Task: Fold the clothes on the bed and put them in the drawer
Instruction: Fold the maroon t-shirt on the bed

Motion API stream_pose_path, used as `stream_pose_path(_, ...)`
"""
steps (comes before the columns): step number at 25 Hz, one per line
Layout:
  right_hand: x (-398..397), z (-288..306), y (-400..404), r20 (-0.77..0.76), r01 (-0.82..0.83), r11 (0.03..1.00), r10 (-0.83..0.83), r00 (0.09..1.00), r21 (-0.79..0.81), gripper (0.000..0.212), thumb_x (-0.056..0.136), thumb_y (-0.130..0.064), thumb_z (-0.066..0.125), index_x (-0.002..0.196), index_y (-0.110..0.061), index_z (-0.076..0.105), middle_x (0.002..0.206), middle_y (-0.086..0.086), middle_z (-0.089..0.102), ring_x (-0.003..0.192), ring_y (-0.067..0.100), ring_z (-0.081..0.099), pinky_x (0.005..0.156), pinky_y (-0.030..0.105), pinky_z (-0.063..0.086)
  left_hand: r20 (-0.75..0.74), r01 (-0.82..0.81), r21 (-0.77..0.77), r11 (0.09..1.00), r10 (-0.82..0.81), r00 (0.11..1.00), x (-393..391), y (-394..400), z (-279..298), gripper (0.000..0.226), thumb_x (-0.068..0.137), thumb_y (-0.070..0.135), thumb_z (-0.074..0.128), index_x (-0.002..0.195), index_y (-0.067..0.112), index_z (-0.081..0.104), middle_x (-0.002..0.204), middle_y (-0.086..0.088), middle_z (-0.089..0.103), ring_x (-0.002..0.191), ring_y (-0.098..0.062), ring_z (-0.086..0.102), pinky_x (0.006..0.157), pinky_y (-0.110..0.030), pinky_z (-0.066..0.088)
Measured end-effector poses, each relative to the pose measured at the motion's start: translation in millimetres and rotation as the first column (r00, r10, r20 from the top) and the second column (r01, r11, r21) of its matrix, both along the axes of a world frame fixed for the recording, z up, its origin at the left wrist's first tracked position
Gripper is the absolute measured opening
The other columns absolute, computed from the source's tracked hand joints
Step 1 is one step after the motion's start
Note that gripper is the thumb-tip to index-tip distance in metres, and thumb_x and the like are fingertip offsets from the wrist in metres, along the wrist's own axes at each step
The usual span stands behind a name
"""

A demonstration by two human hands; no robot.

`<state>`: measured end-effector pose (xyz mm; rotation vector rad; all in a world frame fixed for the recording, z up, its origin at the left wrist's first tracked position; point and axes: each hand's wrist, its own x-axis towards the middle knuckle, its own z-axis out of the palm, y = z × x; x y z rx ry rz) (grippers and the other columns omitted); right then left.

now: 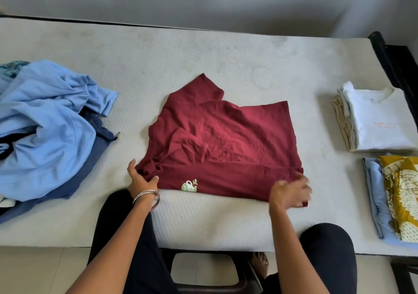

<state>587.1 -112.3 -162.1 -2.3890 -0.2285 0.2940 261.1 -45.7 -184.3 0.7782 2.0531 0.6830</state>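
A maroon T-shirt (221,144) with a small green print lies partly folded in the middle of the white mattress (203,56). My left hand (141,177) grips its near left corner, thumb and fingers closed on the fabric. My right hand (290,190) holds the near right corner and is blurred by motion. The shirt's near edge is folded over into a flat band. No drawer is in view.
A loose heap of light blue clothes and denim (49,126) fills the left of the bed. At the right lie a folded white and beige stack (375,121) and a folded blue and yellow patterned stack (395,198). My knees press the near mattress edge.
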Motion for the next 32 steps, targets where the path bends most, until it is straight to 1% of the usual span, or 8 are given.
stream_pose_path(5, -99.7, 0.5, 90.8, -0.047, -0.824, 0.565, 0.825, 0.563, 0.053, 0.029, 0.086, -0.003, 0.062, 0.114, -0.006, 0.064, 0.107, 0.011, 0.067, 0.104, 0.032, 0.06, 0.092, 0.04, 0.047, -0.489, 0.241, -0.128, 0.962, -0.272, 0.829, -7.8, 12.8, 10.8, 0.039, 0.075, 0.027, 0.08, 0.107, 0.01, 0.068, 0.122, -0.019, 0.041, 0.111, -0.04, 0.041, 0.088, -0.048, 0.047)
stream_pose_path(7, -127.2, 2.8, 120.2, -0.078, -0.919, 0.383, 0.917, 0.39, -0.094, 0.041, 0.09, -0.017, 0.065, 0.129, -0.009, 0.054, 0.125, 0.012, 0.059, 0.119, 0.032, 0.051, 0.1, 0.044, 0.039, -0.564, 0.359, -0.032, 0.933, -0.313, 0.764, -10.7, 14.3, 10.1, 0.029, 0.069, 0.025, 0.083, 0.092, 0.012, 0.073, 0.123, -0.014, 0.044, 0.111, -0.038, 0.041, 0.086, -0.046, 0.046)
stream_pose_path(10, -148.8, -8.5, 155.3, -0.261, -0.899, 0.252, 0.897, 0.356, -0.359, 0.06, 0.089, -0.04, 0.068, 0.137, -0.014, 0.044, 0.14, 0.009, 0.046, 0.133, 0.032, 0.036, 0.108, 0.059, 0.025, -0.497, 0.585, 0.217, 0.782, -0.427, 0.755, -28.8, 22.6, 3.3, 0.027, 0.058, 0.012, 0.087, 0.078, 0.004, 0.071, 0.104, -0.011, 0.063, 0.098, -0.032, 0.055, 0.084, -0.033, 0.044)
stream_pose_path(14, -147.8, -14.3, 175.9, -0.416, -0.876, 0.481, 0.792, 0.447, -0.025, 0.015, 0.082, -0.028, 0.075, 0.088, -0.024, 0.062, 0.103, 0.003, 0.066, 0.11, 0.027, 0.059, 0.1, 0.046, 0.041, -0.343, 0.69, 0.268, 0.673, -0.602, 0.721, -47.5, 35.2, 6.3, 0.026, 0.062, 0.006, 0.084, 0.075, 0.003, 0.062, 0.09, -0.01, 0.07, 0.086, -0.024, 0.065, 0.077, -0.031, 0.05)
stream_pose_path(18, -125.7, -13.0, 169.6, -0.306, -0.656, 0.585, 0.81, 0.5, 0.477, 0.02, 0.082, -0.015, 0.065, 0.076, -0.031, 0.055, 0.08, 0.0, 0.06, 0.067, 0.012, 0.05, 0.064, 0.036, 0.042, -0.162, 0.686, 0.052, 0.725, -0.672, 0.722, -60.3, 45.7, 3.2, 0.032, 0.082, 0.02, 0.075, 0.108, 0.009, 0.06, 0.092, -0.006, 0.064, 0.081, -0.019, 0.058, 0.073, -0.024, 0.042)
stream_pose_path(22, -115.5, -11.4, 162.5, -0.309, -0.576, 0.73, 0.68, 0.665, 0.369, 0.019, 0.091, -0.02, 0.067, 0.095, -0.032, 0.053, 0.091, -0.008, 0.057, 0.079, 0.006, 0.051, 0.078, 0.038, 0.045, -0.049, 0.676, -0.104, 0.729, -0.683, 0.729, -65.3, 49.3, -7.2, 0.055, 0.081, 0.037, 0.075, 0.129, 0.018, 0.055, 0.112, -0.006, 0.064, 0.104, -0.022, 0.06, 0.094, -0.029, 0.046)
stream_pose_path(25, -118.5, 0.7, 180.5, -0.311, -0.73, 0.603, 0.795, 0.52, 0.321, 0.033, 0.088, -0.008, 0.07, 0.114, -0.025, 0.058, 0.112, -0.004, 0.06, 0.104, 0.008, 0.057, 0.094, 0.031, 0.049, -0.095, 0.456, -0.054, 0.888, -0.459, 0.883, -61.5, 49.8, -8.8, 0.033, 0.086, 0.038, 0.069, 0.106, 0.012, 0.067, 0.093, -0.006, 0.066, 0.09, -0.024, 0.061, 0.078, -0.027, 0.044)
stream_pose_path(32, -120.0, 44.2, 183.7, -0.18, -0.787, 0.326, 0.945, 0.272, 0.524, 0.054, 0.083, 0.027, 0.04, 0.113, -0.01, 0.065, 0.087, 0.007, 0.067, 0.071, -0.002, 0.058, 0.071, 0.014, 0.047, -0.023, 0.258, 0.016, 0.966, -0.257, 0.966, -58.7, 52.4, -17.2, 0.015, 0.094, 0.023, 0.059, 0.103, 0.011, 0.063, 0.09, -0.01, 0.066, 0.085, -0.024, 0.058, 0.079, -0.032, 0.044)
